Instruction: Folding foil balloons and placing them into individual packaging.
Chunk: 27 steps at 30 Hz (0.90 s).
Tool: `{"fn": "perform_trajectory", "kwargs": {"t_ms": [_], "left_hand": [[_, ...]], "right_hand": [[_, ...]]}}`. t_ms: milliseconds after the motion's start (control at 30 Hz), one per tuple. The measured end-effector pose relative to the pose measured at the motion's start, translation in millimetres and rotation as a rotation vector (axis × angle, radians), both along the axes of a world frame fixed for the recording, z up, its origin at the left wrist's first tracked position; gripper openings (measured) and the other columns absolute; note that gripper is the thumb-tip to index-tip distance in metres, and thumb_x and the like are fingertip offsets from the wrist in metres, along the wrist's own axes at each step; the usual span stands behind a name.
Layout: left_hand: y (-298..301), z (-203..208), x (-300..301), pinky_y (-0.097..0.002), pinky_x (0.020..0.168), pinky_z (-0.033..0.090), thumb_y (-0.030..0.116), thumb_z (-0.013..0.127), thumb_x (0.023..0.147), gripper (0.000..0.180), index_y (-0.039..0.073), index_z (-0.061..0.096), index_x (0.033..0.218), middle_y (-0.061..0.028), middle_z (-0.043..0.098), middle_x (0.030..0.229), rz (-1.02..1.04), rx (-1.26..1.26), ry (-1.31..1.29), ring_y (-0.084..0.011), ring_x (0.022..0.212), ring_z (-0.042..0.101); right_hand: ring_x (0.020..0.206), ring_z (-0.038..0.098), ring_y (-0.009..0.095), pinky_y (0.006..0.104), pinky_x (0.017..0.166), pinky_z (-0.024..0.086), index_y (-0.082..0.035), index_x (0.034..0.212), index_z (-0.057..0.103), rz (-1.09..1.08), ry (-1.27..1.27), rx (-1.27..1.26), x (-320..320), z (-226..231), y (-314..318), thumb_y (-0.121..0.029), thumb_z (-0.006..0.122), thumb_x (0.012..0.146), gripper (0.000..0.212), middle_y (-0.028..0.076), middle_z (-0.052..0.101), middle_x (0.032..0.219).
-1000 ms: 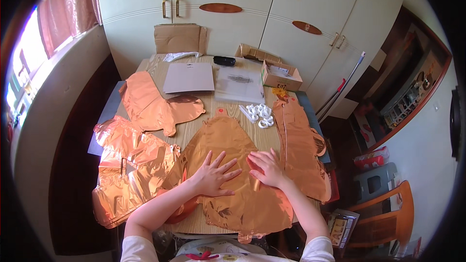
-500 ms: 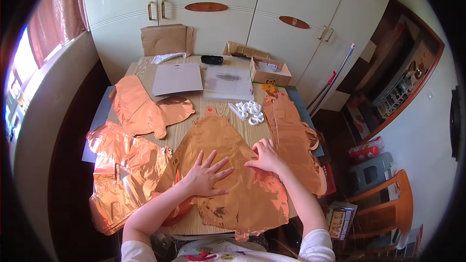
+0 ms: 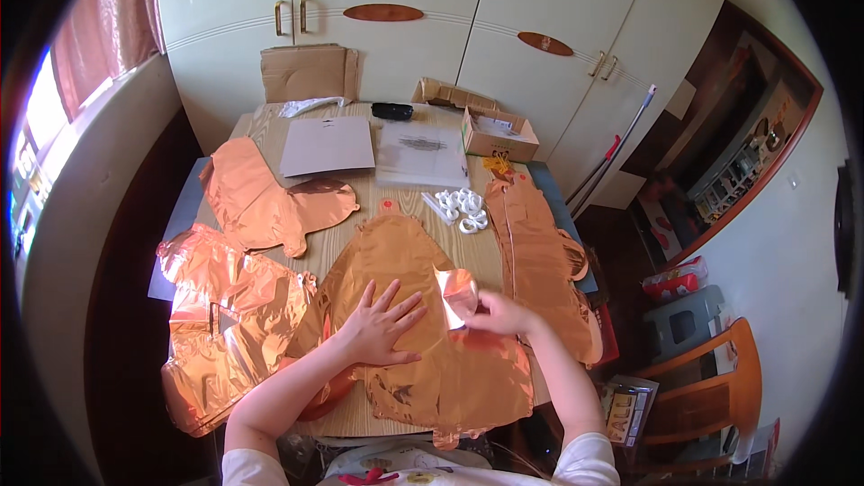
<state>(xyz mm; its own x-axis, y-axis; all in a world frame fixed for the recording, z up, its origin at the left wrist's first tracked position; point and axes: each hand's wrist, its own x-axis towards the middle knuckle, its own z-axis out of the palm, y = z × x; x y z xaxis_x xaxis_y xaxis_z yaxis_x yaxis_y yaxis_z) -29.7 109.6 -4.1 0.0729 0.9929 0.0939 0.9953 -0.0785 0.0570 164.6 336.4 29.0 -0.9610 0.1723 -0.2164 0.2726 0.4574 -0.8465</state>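
Note:
A flat, uninflated copper-coloured foil balloon (image 3: 396,252) lies on the wooden table in front of me. My left hand (image 3: 382,326) rests flat on it with the fingers spread. My right hand (image 3: 500,313) pinches the balloon's right edge and folds it up, so a shiny flap stands by the fingertips. Another foil balloon (image 3: 256,202) lies at the far left, and a crumpled shiny one (image 3: 229,324) lies nearer on the left. On the right a long folded foil balloon (image 3: 544,261) lies along the table edge.
White ribbon rolls (image 3: 467,202) lie beyond the balloon. Behind them are a grey-white board (image 3: 327,146), a clear plastic bag (image 3: 423,155), a black object (image 3: 392,112) and an open cardboard box (image 3: 500,133). A wooden chair (image 3: 742,378) stands at the right.
My right hand has drawn the balloon's right edge down and inward, raising a shiny folded flap. The left hand has stayed flat in nearly the same place.

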Motion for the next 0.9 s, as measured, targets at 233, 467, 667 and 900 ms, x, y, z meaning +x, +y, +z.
{"fn": "perform_trajectory", "kwargs": {"t_ms": [233, 467, 667, 900], "left_hand": [[1.7, 0.4, 0.1, -0.0675, 0.112, 0.017, 0.077, 0.042, 0.084, 0.090, 0.014, 0.038, 0.149, -0.0193, 0.033, 0.154, -0.009, 0.055, -0.029, -0.0439, 0.143, 0.026], [2.3, -0.9, -0.9, -0.0674, 0.112, 0.018, 0.076, 0.043, 0.085, 0.083, 0.009, 0.056, 0.132, -0.0226, 0.036, 0.151, -0.027, 0.082, -0.005, -0.0436, 0.143, 0.027], [2.9, 0.1, -1.5, -0.0682, 0.111, 0.018, 0.075, 0.043, 0.085, 0.081, 0.009, 0.055, 0.131, -0.0222, 0.040, 0.146, -0.031, 0.045, 0.002, -0.0446, 0.142, 0.027], [3.8, -0.8, -0.4, -0.0691, 0.111, 0.017, 0.075, 0.045, 0.085, 0.085, 0.015, 0.042, 0.145, -0.0210, 0.035, 0.151, -0.021, 0.005, 0.016, -0.0456, 0.143, 0.023]], "right_hand": [[0.122, 0.051, 0.037, 0.0439, 0.103, 0.041, 0.000, 0.127, 0.056, 0.127, 0.313, 0.541, -8.9, -38.0, -7.9, -0.012, 0.063, 0.082, 0.047, 0.019, 0.058, 0.125], [0.133, 0.046, 0.030, 0.0428, 0.106, 0.039, -0.004, 0.130, 0.058, 0.093, 0.448, 0.749, -17.6, -51.0, -19.8, -0.027, 0.065, 0.090, 0.047, 0.011, 0.057, 0.135], [0.140, 0.038, 0.030, 0.0437, 0.112, 0.031, -0.009, 0.140, 0.051, 0.158, 0.303, 0.793, -24.6, -43.5, -17.1, -0.035, 0.064, 0.090, 0.058, 0.006, 0.048, 0.147], [0.148, 0.023, 0.028, 0.0460, 0.117, 0.020, -0.015, 0.151, 0.035, 0.237, 0.071, 0.810, -45.3, -27.4, 0.9, -0.066, 0.062, 0.081, 0.091, 0.004, 0.033, 0.158]]}}
